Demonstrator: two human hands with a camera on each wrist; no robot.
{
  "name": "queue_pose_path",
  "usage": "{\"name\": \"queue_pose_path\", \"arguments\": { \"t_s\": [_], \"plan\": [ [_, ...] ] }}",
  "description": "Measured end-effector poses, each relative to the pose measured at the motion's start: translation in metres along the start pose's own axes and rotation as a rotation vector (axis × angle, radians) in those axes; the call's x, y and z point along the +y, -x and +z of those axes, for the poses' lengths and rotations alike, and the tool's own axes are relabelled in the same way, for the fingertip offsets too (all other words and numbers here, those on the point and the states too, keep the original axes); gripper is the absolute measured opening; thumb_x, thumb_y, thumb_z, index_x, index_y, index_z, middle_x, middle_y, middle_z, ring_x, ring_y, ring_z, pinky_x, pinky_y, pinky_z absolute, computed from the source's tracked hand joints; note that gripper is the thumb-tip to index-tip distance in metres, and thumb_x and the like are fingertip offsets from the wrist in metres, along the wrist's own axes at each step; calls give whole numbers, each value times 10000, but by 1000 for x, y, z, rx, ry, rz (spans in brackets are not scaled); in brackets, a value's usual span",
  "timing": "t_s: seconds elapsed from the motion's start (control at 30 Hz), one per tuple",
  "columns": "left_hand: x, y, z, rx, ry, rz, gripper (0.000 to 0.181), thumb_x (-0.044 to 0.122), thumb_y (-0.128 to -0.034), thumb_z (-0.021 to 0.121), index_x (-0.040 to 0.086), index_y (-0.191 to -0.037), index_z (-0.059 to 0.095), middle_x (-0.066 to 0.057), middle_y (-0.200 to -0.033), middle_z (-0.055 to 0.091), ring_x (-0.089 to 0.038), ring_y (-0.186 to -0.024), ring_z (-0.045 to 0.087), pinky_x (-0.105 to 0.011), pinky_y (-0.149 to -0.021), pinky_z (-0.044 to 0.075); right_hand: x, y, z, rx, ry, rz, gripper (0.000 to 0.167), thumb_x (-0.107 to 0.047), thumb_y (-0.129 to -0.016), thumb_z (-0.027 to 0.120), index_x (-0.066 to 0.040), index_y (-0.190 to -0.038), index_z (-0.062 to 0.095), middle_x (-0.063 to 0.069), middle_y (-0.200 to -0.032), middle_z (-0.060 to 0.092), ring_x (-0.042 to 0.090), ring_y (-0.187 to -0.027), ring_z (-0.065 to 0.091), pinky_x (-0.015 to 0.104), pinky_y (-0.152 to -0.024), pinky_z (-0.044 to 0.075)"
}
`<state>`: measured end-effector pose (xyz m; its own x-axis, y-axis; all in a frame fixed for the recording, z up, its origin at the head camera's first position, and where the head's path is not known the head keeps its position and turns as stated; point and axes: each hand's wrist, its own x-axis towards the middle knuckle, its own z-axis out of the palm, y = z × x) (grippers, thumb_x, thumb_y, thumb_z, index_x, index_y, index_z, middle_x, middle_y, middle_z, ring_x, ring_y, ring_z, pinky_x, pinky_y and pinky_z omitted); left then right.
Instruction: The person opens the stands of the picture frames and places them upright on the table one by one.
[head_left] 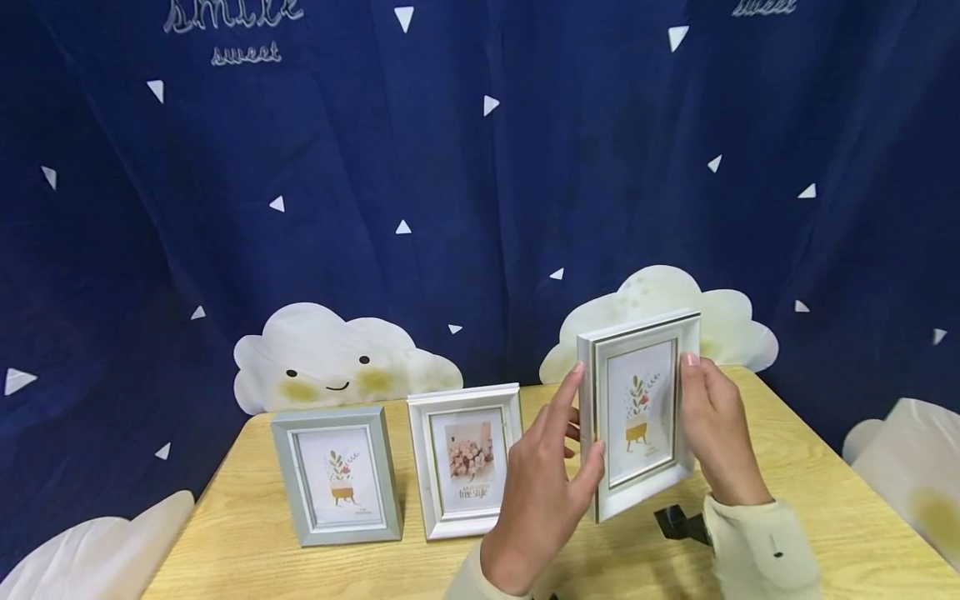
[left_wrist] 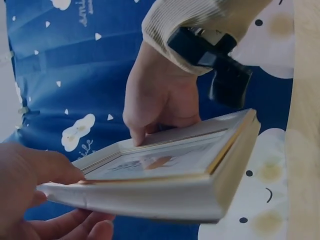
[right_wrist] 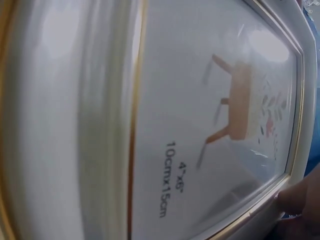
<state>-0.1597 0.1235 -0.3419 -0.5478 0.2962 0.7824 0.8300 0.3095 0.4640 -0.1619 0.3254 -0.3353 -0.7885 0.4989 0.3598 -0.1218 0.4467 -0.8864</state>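
Note:
Both hands hold a white picture frame (head_left: pixel 641 408) with a thin gold inner line, upright above the table's right half. Its picture shows a plant in an orange pot on legs. My right hand (head_left: pixel 716 421) grips the right side, thumb on the front. At the opposite side, my left hand (head_left: pixel 543 475) holds the edge between thumb and fingers, with some fingertips hidden behind. The left wrist view shows the thick white side of the picture frame (left_wrist: pixel 150 195) between the hands. Close up, the right wrist view has the printed insert (right_wrist: pixel 190 125) marked 10cmx15cm.
A grey-blue picture frame (head_left: pixel 287 492) stands at the left of the wooden table (head_left: pixel 217 517). Beside it stands another white picture frame (head_left: pixel 420 467) with a flower photo, partly behind my left hand. A dark blue curtain (head_left: pixel 450 167) with clouds and triangles hangs behind.

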Motion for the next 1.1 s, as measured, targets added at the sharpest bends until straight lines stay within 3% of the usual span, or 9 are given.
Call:
{"name": "queue_pose_path", "arguments": {
  "t_s": [0.17,0.27,0.33,0.47,0.57,0.63,0.9,1.1],
  "plan": [
    [-6,-2,-7,-26,58,-12,685,25,-885,596,172,-1497,325,5,-897,648,-54,-762,616,-137,-689,499,0,-1,1,-2,8,-1,542,-404,-1044,282,36,-1150,582,175,-1011,580,132,-836,513,240,-675,433],
    [-11,-4,-13,-74,39,-39,540,26,-897,576,127,-1411,446,21,-878,662,-42,-765,615,-165,-692,510,1,-2,0,-3,7,-7,544,-409,-1041,293,38,-1116,594,166,-975,581,136,-816,517,250,-663,437],
    [-15,-4,-18,-147,15,-68,406,45,-904,584,113,-1303,548,45,-864,666,-25,-777,613,-177,-701,508,1,-3,-2,-1,18,-8,546,-416,-1040,294,34,-1105,596,155,-964,582,141,-813,518,252,-661,439],
    [-20,-4,-26,-355,-27,-110,196,112,-914,629,130,-1105,673,84,-850,665,22,-782,605,-166,-717,479,2,-3,-5,4,25,-10,542,-412,-1040,295,34,-1105,597,151,-960,582,142,-812,518,253,-663,436],
    [-24,-4,-29,-484,-60,-98,150,161,-907,667,160,-1053,703,97,-870,669,44,-777,600,-148,-705,455,3,-4,-7,9,17,-10,532,-399,-1043,301,35,-1121,598,160,-981,583,132,-826,513,250,-683,427],
    [-26,-4,-29,-537,-81,-80,141,189,-895,691,169,-1032,714,100,-882,675,50,-772,599,-142,-696,448,3,-4,-7,6,13,-6,529,-396,-1043,302,32,-1140,597,169,-1005,588,126,-840,512,255,-698,421],
    [-26,0,-26,-679,-165,-6,126,256,-873,717,171,-965,721,112,-848,655,47,-748,563,-118,-672,416,2,-3,-7,-10,20,6,544,-415,-1041,293,22,-1167,590,180,-1037,594,131,-859,519,267,-710,429],
    [-26,0,-23,-705,-202,24,63,250,-880,706,189,-881,691,126,-802,634,33,-729,564,-123,-644,405,2,-4,-6,-7,11,-3,525,-397,-1043,303,25,-1149,598,164,-1005,596,111,-833,522,234,-681,435]
  ]
}}
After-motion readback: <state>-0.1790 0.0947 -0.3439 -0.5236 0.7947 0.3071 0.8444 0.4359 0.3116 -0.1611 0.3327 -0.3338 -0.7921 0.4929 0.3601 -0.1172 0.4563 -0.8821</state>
